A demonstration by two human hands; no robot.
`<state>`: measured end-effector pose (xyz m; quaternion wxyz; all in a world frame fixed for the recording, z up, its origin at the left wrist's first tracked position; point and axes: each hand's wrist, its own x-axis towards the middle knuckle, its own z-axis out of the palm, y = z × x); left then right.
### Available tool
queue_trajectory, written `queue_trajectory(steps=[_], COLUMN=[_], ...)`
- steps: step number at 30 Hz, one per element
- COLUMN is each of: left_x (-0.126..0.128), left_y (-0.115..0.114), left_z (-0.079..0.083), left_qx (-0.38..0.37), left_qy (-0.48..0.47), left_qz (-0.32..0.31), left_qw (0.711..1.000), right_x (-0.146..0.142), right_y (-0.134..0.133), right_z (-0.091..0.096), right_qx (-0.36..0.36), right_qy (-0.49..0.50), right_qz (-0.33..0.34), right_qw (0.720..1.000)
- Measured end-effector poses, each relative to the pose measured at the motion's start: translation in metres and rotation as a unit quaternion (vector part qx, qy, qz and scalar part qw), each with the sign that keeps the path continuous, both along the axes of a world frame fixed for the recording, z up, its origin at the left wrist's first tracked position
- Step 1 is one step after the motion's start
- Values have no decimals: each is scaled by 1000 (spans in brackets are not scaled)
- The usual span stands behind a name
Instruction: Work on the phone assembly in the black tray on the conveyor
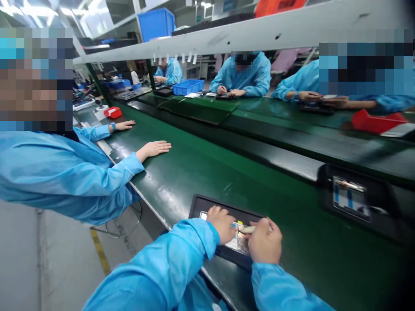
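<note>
Left hand [223, 224] presses flat on the black tray [207, 205]; right hand [264, 242] pinches a small tool [248, 229]; a slip could scratch the board [239, 242]

You have only one view, from the camera on your head, tilted forward and down along the green surface [201, 172]. It sits close over your own hands at the bottom edge, above a dark tray [207, 205]. It looks slantwise up the line toward a co-worker's sleeve [65, 172] on your left and seated people across, under a grey shelf [246, 32]
</note>
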<state>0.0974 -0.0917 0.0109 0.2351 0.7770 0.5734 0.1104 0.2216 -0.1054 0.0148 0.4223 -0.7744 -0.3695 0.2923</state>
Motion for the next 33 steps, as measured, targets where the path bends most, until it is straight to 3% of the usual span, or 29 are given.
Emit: queue_trajectory(steps=[6,11,15,20,22,25,29,31,33], left_x=[6,11,-7,-38,-45,-54,-78,-95,-112], left_y=[-4,7,22,27,16,-19,-75,-92,-94], left_z=[0,-3,-3,9,14,14,13,26,51], left_qx=[-1,-38,-76,-51,-33,-14,26,90,151], left_qy=[-35,-79,-137,-171,-174,-173,-158,-139,-119], left_qz=[30,46,81,169,177,157,50,6,31], left_qw=[999,995,984,969,968,972,986,986,981], right_x=[0,2,2,3,2,-2,1,10,24], right_y=[0,2,1,1,1,2,1,0,-3], right_z=[4,3,4,4,2,-1,15,34,52], right_qx=[-23,-19,-18,-21,-14,4,51,65,103], right_qy=[-19,-18,-1,0,15,76,176,210,201], right_qz=[3,-8,1,0,-2,0,-48,-67,-43], right_qw=[1000,1000,1000,1000,1000,997,982,973,973])
